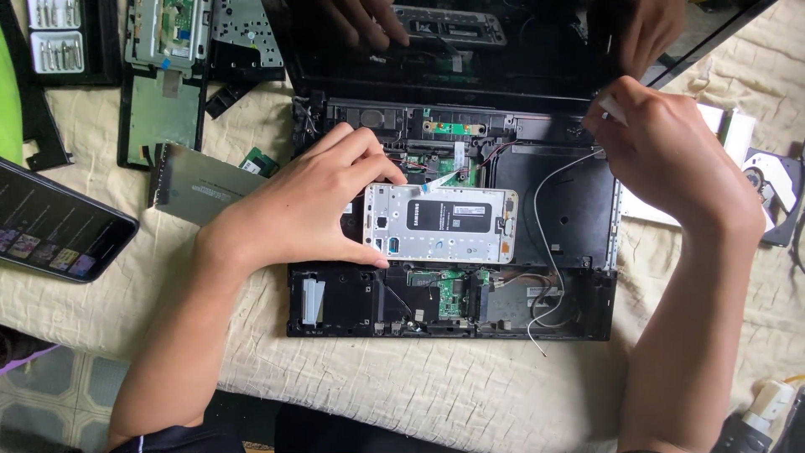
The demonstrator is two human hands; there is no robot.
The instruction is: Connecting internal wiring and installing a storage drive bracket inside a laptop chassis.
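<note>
An opened black laptop base [570, 323] lies in front of me, its green circuit boards and wires exposed. My left hand [306, 205] grips the left end of a silvery rectangular metal plate [440, 223] that lies across the middle of the base. My right hand [662, 147] is at the base's far right corner by the hinge, fingers pinched on a small white piece [610, 109]. A thin white wire [543, 214] curves from that corner down the base. The glossy dark screen [503, 46] behind reflects both hands.
A smartphone [59, 222] with a lit screen lies at the left. Removed laptop parts, a grey panel [197, 184] and a screwdriver bit case [57, 38] sit at the back left. An optical drive [776, 189] lies at the right. A beige quilted cloth [419, 386] covers the surface.
</note>
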